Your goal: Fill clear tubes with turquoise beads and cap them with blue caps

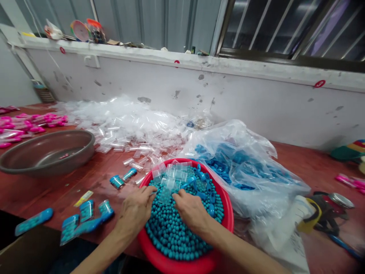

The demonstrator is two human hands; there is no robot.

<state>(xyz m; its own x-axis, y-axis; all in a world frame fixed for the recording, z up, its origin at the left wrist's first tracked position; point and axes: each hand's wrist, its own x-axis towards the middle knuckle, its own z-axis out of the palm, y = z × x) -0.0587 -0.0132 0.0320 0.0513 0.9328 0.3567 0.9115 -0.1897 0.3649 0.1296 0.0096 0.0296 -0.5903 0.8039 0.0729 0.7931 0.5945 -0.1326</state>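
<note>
A red basin (229, 219) full of teal beads (179, 232) stands before me. Over its left part is my left hand (137, 207), thumb and fingers pinched together; what they hold, if anything, is too small to make out. My right hand (192, 211) reaches in from the right, its fingers closed at the edge of a clear plastic case (165, 196); whether they grip it I cannot tell. More clear cases (178, 173) lie on the beads towards the far rim. Blue plastic caps (211, 192) rest along the basin's right side.
Behind the basin spreads a pile of clear cases (125, 118). A plastic bag (242, 152) of blue parts is at the right. Bead-filled cases (70, 228) lie left, near a brown bowl (48, 171) and pink pieces (25, 125). A tape dispenser (322, 213) stands far right.
</note>
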